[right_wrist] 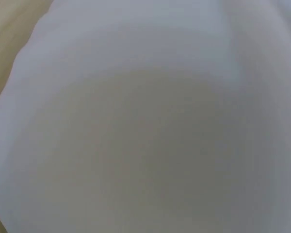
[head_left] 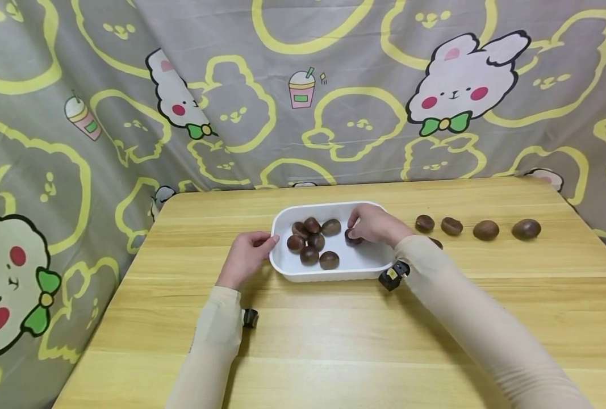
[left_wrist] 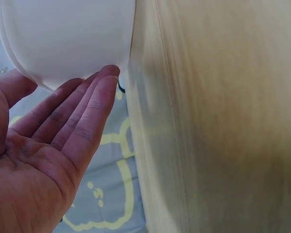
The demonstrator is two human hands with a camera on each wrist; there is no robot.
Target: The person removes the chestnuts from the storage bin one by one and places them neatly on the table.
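A white oblong tray (head_left: 303,276) stands on the table, with a cluster of brown chestnuts (head_left: 309,255) in its left half. My left hand (head_left: 246,255) is at the tray's left end. In the left wrist view its fingers lie fairly straight against the outer wall, and the thumb tip passes behind the rim. My right hand (head_left: 376,224) reaches over the tray's right half and pinches a chestnut (head_left: 353,237) near the tray floor. The right wrist view shows only the tray's pale wall (right_wrist: 145,145) close up; the hand is not seen there.
Right of the tray, several more chestnuts (head_left: 485,230) lie in a loose row on the wooden table (head_left: 323,335). One chestnut (head_left: 437,243) is partly hidden behind the right sleeve. A patterned curtain (head_left: 354,153) hangs along the table's back and left sides.
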